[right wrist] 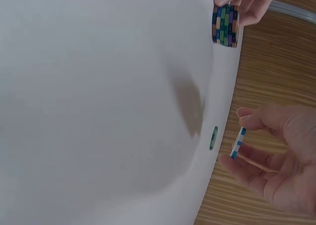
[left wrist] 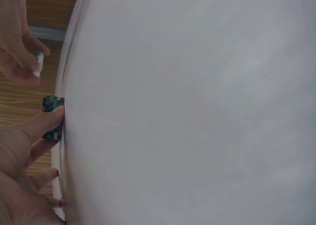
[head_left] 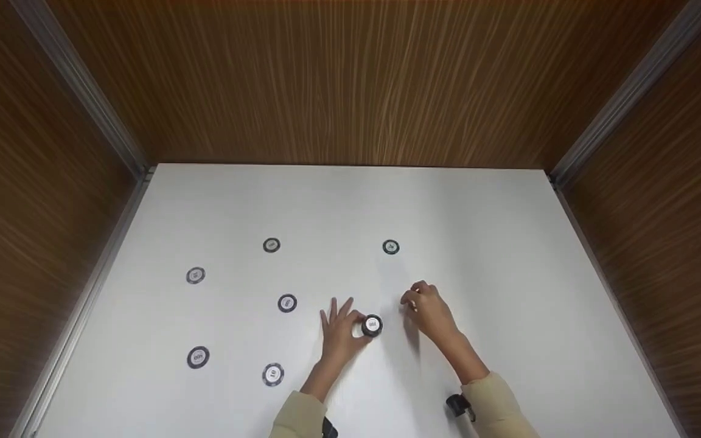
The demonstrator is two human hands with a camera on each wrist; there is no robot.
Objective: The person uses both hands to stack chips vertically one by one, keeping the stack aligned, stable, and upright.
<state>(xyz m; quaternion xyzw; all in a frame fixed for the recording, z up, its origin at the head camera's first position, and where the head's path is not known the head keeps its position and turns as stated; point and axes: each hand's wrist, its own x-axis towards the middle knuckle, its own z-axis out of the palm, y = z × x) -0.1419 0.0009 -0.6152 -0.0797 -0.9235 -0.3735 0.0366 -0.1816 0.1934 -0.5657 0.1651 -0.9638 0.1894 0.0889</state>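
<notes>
A short stack of poker chips stands on the white table, with orange, green and purple edges in the right wrist view. My left hand holds this stack between thumb and index finger, its other fingers spread out. To the right of it, my right hand is raised above the table. Its thumb and fingers pinch a single white and blue poker chip by the edge, tilted on its side. Farther back, a green-edged poker chip lies flat on the table.
Several loose poker chips lie flat on the left part of the table, among them a 10 chip at the front and a dark-rimmed chip at the back. Wood-grain panels wall the white table at the back and sides.
</notes>
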